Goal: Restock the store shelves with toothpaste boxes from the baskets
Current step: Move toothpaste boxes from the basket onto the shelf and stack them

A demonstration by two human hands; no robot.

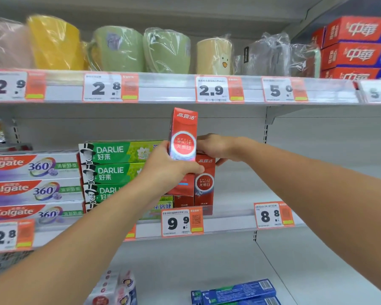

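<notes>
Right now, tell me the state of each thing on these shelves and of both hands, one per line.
Left hand: grips an upright red box, raised above the shelf.
Right hand: rests on top of a standing red box.
Darlie boxes: stacked flat.
Colgate boxes: stacked flat.
Cups: plastic-wrapped, in a row on the top shelf.
Blue boxes: lying flat on the bottom shelf.

Plenty of open room is found on the middle shelf (240,194) to the right of the upright red boxes (204,183). The left side is blocked solid by stacked Darlie boxes (112,170) and Colgate boxes (31,186). Headroom is capped by the upper shelf's price rail (167,88).
</notes>
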